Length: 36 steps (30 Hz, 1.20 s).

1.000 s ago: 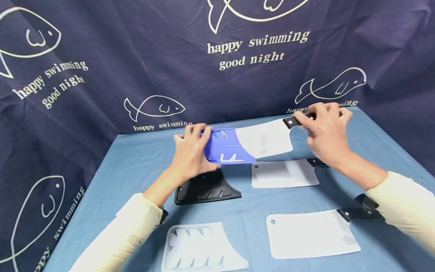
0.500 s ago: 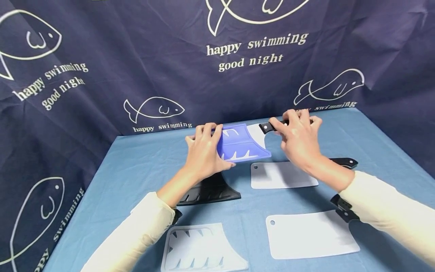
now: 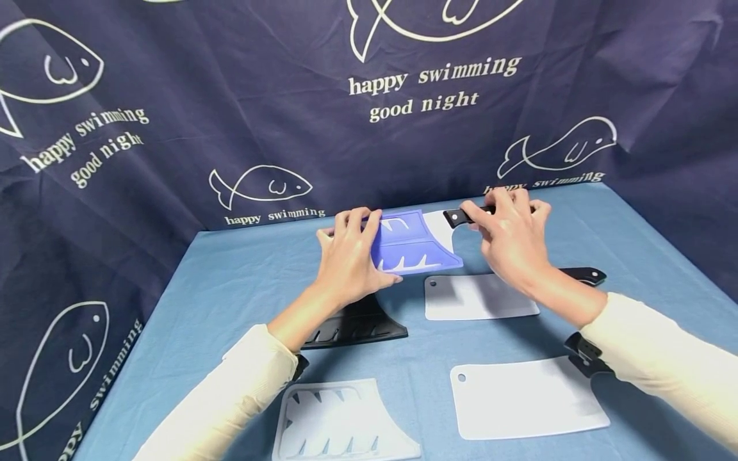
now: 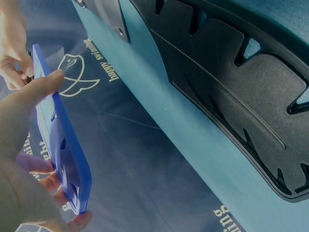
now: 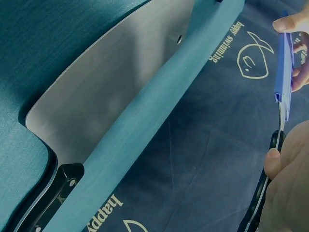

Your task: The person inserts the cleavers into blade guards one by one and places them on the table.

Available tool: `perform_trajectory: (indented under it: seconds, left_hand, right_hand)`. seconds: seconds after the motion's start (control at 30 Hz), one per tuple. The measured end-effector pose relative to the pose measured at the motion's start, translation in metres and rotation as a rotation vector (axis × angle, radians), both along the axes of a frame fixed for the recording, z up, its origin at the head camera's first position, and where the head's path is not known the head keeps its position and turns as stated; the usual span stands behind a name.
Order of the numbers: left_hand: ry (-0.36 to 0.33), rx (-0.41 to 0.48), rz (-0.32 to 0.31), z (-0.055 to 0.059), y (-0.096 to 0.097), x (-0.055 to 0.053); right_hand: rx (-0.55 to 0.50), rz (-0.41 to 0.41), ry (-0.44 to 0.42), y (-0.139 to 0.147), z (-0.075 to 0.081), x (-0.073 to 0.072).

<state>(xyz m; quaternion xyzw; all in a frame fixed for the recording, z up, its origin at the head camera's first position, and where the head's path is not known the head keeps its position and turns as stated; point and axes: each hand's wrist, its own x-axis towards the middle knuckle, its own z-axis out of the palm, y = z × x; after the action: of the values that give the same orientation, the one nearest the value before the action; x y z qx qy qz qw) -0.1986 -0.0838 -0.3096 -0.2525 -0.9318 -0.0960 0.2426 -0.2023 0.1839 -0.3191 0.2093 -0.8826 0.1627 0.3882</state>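
My left hand grips the closed end of a blue blade cover, thumb along its lower edge and fingers over the top. Most of a cleaver's blade is inside that cover; only a strip near the handle shows. My right hand pinches the black riveted handle of this cleaver. Both are raised off the table at the back, as the left wrist view shows with the blue cover edge-on. Under my left forearm lies a black blade cover, partly hidden.
A second cleaver lies below my right hand, its handle partly behind my wrist. Nearer, another cleaver lies with its handle under my right sleeve. A translucent white blade cover rests at the front. Dark printed fabric hangs behind the blue table.
My right hand has moved left and pushed the cleaver deeper into the blue cover. My left hand has shifted slightly right. Over the last half second both hands barely moved.
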Motion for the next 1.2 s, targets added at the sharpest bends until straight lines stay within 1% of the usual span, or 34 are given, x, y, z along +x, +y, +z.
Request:
perform_trajectory:
  seconds: [0.13,0.2,0.3,0.4,0.5,0.67,0.83,0.97,1.07,1.2]
  left_hand:
    - [0.001,-0.005,0.002,0.0,0.0,-0.001]
    - [-0.001,-0.01,0.005,0.0,0.0,-0.003]
    - [-0.022,-0.022,0.012,-0.001,0.0,-0.01]
    - [-0.067,-0.041,0.021,-0.002,0.001,-0.017]
    - [-0.123,-0.065,0.035,-0.005,0.001,-0.025]
    - [-0.212,-0.103,0.053,-0.012,0.001,-0.041]
    - [-0.343,-0.137,0.06,-0.021,0.002,-0.058]
    - [-0.448,-0.182,0.074,-0.029,0.004,-0.07]
    - [-0.517,-0.197,0.069,-0.034,0.006,-0.078]
    - [-0.625,-0.203,0.055,-0.038,0.009,-0.087]
  right_hand:
    - [0.002,0.001,-0.001,0.0,0.0,-0.001]
    - [0.004,-0.008,-0.02,-0.001,0.001,-0.002]
    - [0.006,-0.032,-0.092,-0.002,0.003,-0.006]
    - [0.007,-0.059,-0.197,-0.004,0.005,-0.011]
    - [0.016,-0.079,-0.306,-0.006,0.006,-0.017]
    - [0.047,-0.094,-0.453,-0.008,0.005,-0.031]
    - [0.094,-0.1,-0.596,-0.01,0.0,-0.047]
    - [0.125,-0.094,-0.673,-0.01,-0.009,-0.06]
    - [0.131,-0.089,-0.709,-0.009,-0.015,-0.069]
    - [0.127,-0.094,-0.778,-0.009,-0.025,-0.08]
